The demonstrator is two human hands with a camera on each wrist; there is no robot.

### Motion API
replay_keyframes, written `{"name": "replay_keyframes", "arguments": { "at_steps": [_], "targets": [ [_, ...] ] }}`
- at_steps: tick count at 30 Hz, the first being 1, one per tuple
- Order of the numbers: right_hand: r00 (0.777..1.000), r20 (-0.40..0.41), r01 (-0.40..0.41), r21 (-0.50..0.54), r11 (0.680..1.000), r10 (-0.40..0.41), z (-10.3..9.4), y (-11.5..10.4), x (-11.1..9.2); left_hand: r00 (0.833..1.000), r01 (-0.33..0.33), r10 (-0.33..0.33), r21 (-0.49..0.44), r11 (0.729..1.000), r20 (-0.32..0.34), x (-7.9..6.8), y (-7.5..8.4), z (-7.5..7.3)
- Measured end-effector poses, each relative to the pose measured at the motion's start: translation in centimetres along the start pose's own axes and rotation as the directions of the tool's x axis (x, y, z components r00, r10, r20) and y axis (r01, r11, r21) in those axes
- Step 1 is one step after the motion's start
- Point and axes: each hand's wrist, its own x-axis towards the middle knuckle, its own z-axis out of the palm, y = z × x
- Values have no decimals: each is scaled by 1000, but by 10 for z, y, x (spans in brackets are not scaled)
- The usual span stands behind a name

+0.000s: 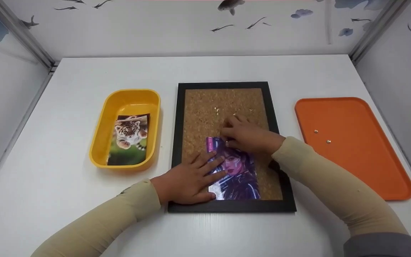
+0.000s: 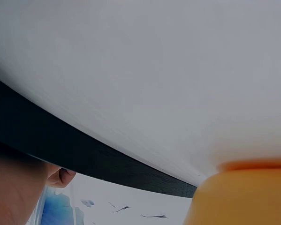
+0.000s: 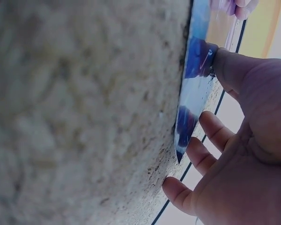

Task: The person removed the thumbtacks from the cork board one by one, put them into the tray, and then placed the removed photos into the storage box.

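Note:
A glossy purple picture card [image 1: 239, 185] of a person lies on the cork board [image 1: 223, 103], which has a black frame [image 1: 232, 206]. My left hand [image 1: 193, 178] rests flat on the card's left side with its fingers spread. At the card's top edge, my right hand [image 1: 246, 134] pinches a small shiny thumbtack [image 3: 212, 72] between thumb and index finger; the index is mostly hidden. In the right wrist view its other fingers [image 3: 201, 157] are spread near the card's edge. The left wrist view shows mainly the table and the frame's side.
Left of the board stands a yellow tray [image 1: 98, 139] holding a tiger picture [image 1: 128, 142]. To the right, an orange tray [image 1: 355, 153] carries two small thumbtacks [image 1: 328, 141]. Several shiny bits [image 1: 216, 110] show on the upper cork. White printed panels [image 1: 177, 35] enclose the table.

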Motion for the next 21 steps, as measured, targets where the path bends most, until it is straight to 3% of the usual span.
{"name": "replay_keyframes", "arguments": {
  "at_steps": [21],
  "targets": [
    [1000,-10,-8,16,1000,8,1,1,-2,999,14,-13,-38,999,33,1,0,-2]
  ]
}}
